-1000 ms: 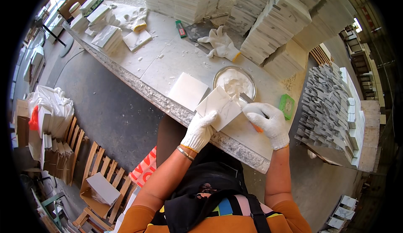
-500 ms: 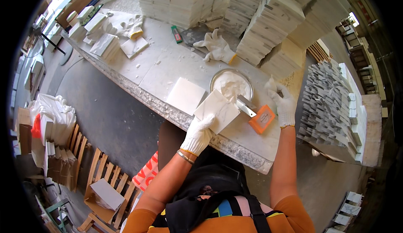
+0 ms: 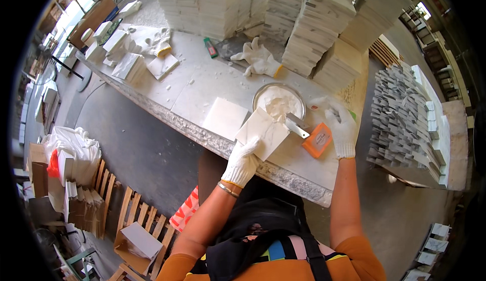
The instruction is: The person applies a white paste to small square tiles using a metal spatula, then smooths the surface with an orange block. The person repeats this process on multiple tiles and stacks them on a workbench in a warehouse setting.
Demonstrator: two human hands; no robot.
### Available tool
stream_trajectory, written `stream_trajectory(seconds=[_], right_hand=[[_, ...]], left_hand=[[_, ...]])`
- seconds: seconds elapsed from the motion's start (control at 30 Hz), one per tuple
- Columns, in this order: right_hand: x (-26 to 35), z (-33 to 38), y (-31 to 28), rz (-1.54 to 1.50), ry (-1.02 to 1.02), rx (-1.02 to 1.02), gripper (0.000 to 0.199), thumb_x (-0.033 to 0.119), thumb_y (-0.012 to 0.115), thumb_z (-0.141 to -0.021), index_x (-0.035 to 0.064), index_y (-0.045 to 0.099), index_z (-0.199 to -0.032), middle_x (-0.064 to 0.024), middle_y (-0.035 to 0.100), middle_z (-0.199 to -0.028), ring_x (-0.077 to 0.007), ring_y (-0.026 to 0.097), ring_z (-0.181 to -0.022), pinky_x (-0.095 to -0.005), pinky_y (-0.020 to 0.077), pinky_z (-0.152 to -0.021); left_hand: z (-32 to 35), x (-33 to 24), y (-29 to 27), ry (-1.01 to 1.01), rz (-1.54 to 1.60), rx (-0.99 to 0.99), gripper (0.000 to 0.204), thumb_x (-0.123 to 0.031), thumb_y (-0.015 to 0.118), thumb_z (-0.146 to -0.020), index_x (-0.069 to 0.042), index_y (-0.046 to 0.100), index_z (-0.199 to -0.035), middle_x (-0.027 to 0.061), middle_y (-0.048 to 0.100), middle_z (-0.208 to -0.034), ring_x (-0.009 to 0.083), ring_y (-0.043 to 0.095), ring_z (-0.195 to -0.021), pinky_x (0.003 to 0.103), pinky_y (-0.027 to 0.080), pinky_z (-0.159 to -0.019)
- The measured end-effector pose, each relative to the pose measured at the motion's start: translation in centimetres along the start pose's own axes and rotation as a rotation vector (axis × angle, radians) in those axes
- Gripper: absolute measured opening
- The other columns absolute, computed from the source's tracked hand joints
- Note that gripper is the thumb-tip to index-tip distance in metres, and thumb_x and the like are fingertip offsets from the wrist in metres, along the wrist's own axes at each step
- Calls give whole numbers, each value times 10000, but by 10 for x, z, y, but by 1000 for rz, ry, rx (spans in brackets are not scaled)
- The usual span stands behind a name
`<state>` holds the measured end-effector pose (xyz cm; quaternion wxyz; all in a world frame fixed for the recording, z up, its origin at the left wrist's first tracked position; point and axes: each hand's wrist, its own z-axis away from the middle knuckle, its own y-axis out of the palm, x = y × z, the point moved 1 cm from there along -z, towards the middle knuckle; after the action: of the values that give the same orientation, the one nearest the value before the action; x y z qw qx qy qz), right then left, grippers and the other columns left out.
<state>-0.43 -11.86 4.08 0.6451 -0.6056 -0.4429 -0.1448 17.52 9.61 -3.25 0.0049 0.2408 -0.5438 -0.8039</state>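
Near the lower centre, the gloved left hand was clamped on a white tile, tilted up beside the bowl of white paste for easy reach. The right hand lay spread open just beside the orange-handled scraper. Tile stacks stood behind.

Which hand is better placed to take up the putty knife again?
Right, probably. The right hand is free, just past the orange-handled putty knife lying by the bowl. The left hand is busy gripping the white tile.
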Motion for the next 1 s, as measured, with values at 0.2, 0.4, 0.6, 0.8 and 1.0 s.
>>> stream_trajectory(seconds=[0.2,0.4,0.6,0.8,1.0], right_hand=[[62,57,8,115,-40,199,291,239,732,-902,68,731,-1137,-80,733,-992,-143,664,-815,-279,521,-751],[41,50,41,-47,-94,190,252,171,697,-913,51,735,-1131,-44,716,-883,-84,609,-743,-266,509,-668],[44,42,42,-451,285,252,260,111,639,-932,10,726,-1154,-35,697,-855,-86,581,-657,-227,493,-611],[63,38,36,-579,207,196,256,109,647,-941,4,723,-1162,-59,714,-918,-96,628,-753,-240,513,-643],[80,40,37,-101,-276,-16,254,115,667,-938,46,717,-1178,-114,753,-1050,-209,717,-882,-311,558,-783]], left_hand=[[0,-12,8,37,-56,-5,659,-58,665,-909,-44,393,-1508,97,547,-1411,235,559,-1272,378,473,-1075],[-9,-43,34,88,-359,-52,562,-54,705,-887,-1,505,-1409,103,638,-1276,193,644,-1118,315,546,-914],[-15,-66,50,160,-685,-67,488,-69,698,-891,34,540,-1341,87,674,-1121,157,671,-959,277,552,-782],[-31,-74,57,165,-805,12,375,-109,715,-903,14,615,-1243,64,684,-1057,116,649,-871,255,540,-720],[-40,-71,81,229,-1115,27,353,-123,695,-906,15,631,-1224,51,711,-1015,106,656,-843,266,548,-733]])
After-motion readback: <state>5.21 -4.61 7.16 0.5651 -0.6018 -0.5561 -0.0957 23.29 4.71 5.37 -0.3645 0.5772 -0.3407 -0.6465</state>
